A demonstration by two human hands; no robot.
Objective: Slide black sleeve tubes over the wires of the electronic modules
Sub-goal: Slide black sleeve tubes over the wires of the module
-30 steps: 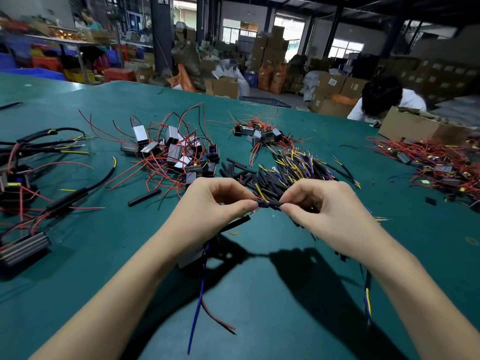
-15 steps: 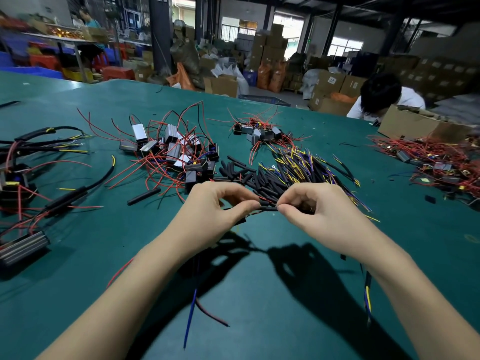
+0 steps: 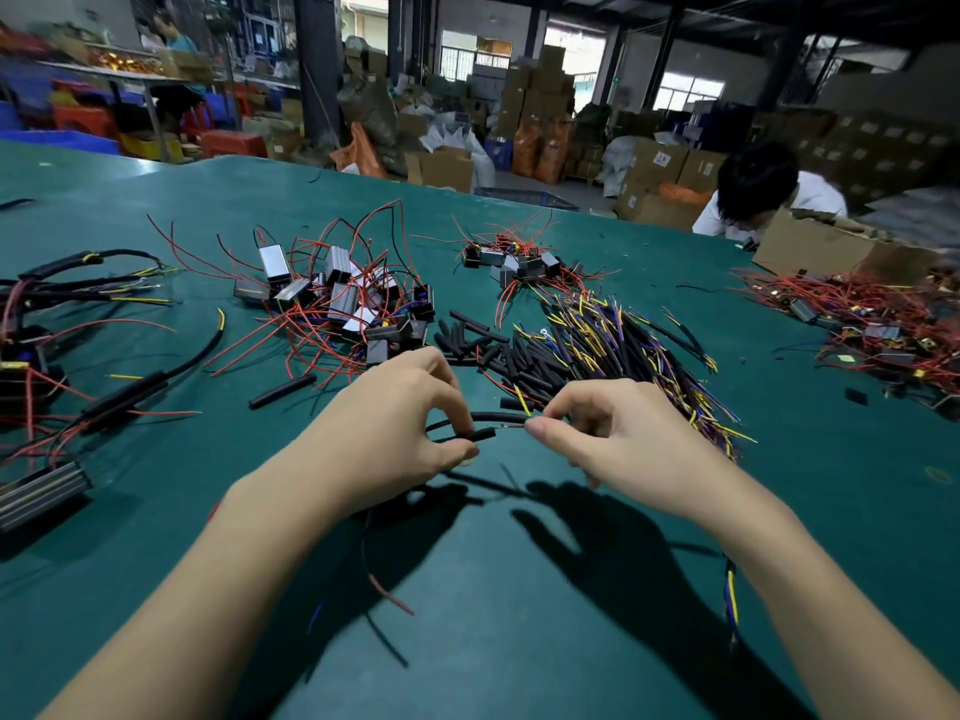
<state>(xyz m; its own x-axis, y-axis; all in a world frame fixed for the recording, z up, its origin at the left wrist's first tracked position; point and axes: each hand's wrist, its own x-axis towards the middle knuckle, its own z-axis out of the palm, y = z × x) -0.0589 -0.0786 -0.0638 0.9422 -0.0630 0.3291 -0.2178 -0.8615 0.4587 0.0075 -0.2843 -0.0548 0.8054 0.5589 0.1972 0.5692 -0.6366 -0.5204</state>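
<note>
Left hand [image 3: 395, 433] pinches a short, soft black rubber sleeve tube [image 3: 480, 434]; right hand [image 3: 618, 439] pinches thin, limp red wire [image 3: 511, 427] near its tip.

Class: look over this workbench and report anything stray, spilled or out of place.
One black sleeve tube lies alone on the green table, left of the loose tube pile. Nothing looks spilled or damaged.

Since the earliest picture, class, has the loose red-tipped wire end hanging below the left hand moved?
Yes. The red wire end has swung rightward, toward the right hand's shadow on the table.
</note>
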